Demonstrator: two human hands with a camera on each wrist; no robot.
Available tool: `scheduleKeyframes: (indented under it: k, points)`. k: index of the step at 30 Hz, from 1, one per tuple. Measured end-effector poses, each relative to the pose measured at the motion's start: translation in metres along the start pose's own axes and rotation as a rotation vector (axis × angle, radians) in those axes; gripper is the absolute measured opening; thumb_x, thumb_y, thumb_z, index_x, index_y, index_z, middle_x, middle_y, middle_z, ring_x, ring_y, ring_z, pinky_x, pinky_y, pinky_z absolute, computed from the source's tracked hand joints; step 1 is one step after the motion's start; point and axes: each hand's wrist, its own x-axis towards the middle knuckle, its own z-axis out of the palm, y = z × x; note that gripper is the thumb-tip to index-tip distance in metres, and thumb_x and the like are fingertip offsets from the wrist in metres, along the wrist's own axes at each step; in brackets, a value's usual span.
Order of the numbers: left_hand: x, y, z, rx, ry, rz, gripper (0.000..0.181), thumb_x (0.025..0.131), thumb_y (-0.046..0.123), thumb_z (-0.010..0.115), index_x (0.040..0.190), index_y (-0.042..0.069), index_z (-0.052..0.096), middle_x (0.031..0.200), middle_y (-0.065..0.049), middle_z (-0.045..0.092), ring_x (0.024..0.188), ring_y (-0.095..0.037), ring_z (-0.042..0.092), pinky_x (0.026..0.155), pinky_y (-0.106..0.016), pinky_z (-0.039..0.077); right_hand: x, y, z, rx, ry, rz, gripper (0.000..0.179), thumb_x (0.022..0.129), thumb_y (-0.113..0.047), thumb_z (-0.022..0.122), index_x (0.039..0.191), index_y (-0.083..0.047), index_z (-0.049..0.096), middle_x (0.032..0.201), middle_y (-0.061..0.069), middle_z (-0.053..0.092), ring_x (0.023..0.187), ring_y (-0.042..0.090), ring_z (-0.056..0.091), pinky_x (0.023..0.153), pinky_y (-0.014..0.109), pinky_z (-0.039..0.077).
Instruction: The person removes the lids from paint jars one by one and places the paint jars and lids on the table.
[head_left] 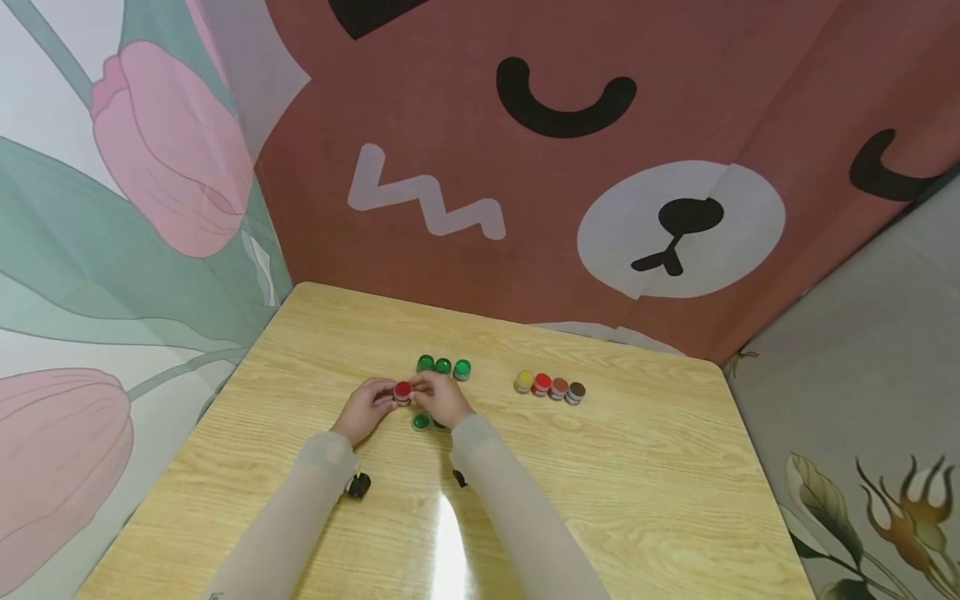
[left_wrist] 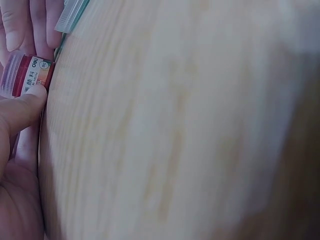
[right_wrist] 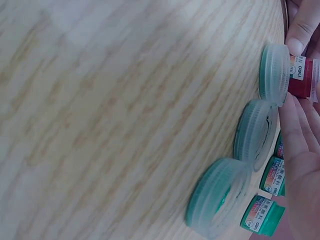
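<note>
A small red paint jar [head_left: 402, 392] with a printed label and a clear lid [left_wrist: 11, 75] is held between both hands, close over the table. My left hand [head_left: 367, 408] pinches the jar's labelled side, thumb on the label. My right hand [head_left: 442, 400] grips the jar from the other side, fingers at its lid end. Just below the jar in the right wrist view, translucent green lids [right_wrist: 220, 200] lie in a row on the wood. Beside them stand green paint jars [right_wrist: 257, 215], without lids, partly hidden behind the right hand.
Behind the hands, green jars [head_left: 443, 366] stand in a row. Farther right is a slanted row with a yellow jar [head_left: 525, 382], a bright red jar [head_left: 542, 384], an orange-red jar [head_left: 558, 388] and a brown jar [head_left: 576, 392]. Printed curtains surround the wooden table [head_left: 637, 483].
</note>
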Motion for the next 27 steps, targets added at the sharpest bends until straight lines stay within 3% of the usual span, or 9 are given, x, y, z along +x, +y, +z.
scheduleKeyframes:
  k: [7, 13, 20, 27]
  points:
    - [0.0002, 0.0, 0.0, 0.016, 0.007, 0.016, 0.031, 0.096, 0.0, 0.067, 0.127, -0.005, 0.064, 0.129, -0.021, 0.056, 0.121, -0.037, 0.058, 0.104, -0.044, 0.05, -0.0004, -0.0014, 0.0037, 0.035, -0.004, -0.013, 0.033, 0.097, -0.011, 0.069, 0.13, -0.009, 0.069, 0.124, 0.009, 0.07, 0.109, 0.022, 0.068, 0.091, 0.028, 0.057]
    - [-0.0023, -0.0006, 0.001, 0.021, 0.019, 0.02, 0.03, 0.095, -0.001, 0.067, 0.125, -0.007, 0.065, 0.126, -0.021, 0.057, 0.119, -0.036, 0.06, 0.102, -0.041, 0.052, -0.0008, 0.0014, 0.0084, 0.01, 0.024, 0.019, 0.037, 0.096, -0.014, 0.071, 0.132, -0.008, 0.066, 0.12, 0.009, 0.07, 0.105, 0.019, 0.069, 0.086, 0.024, 0.057]
    - [-0.0045, 0.0002, 0.0009, 0.03, 0.024, 0.05, 0.031, 0.096, 0.001, 0.067, 0.126, -0.006, 0.065, 0.126, -0.021, 0.057, 0.118, -0.037, 0.06, 0.102, -0.043, 0.052, -0.0014, 0.0037, 0.0078, -0.023, 0.048, 0.005, 0.024, 0.098, -0.015, 0.069, 0.12, -0.008, 0.066, 0.115, 0.007, 0.07, 0.106, 0.02, 0.068, 0.088, 0.028, 0.057]
    - [-0.0033, 0.0011, -0.0001, 0.032, 0.019, 0.047, 0.031, 0.096, 0.002, 0.067, 0.127, -0.005, 0.064, 0.126, -0.021, 0.058, 0.119, -0.037, 0.06, 0.102, -0.044, 0.052, -0.0019, 0.0044, 0.0091, -0.136, 0.015, -0.032, 0.037, 0.1, -0.02, 0.065, 0.137, -0.012, 0.064, 0.127, 0.007, 0.068, 0.108, 0.017, 0.068, 0.092, 0.027, 0.055]
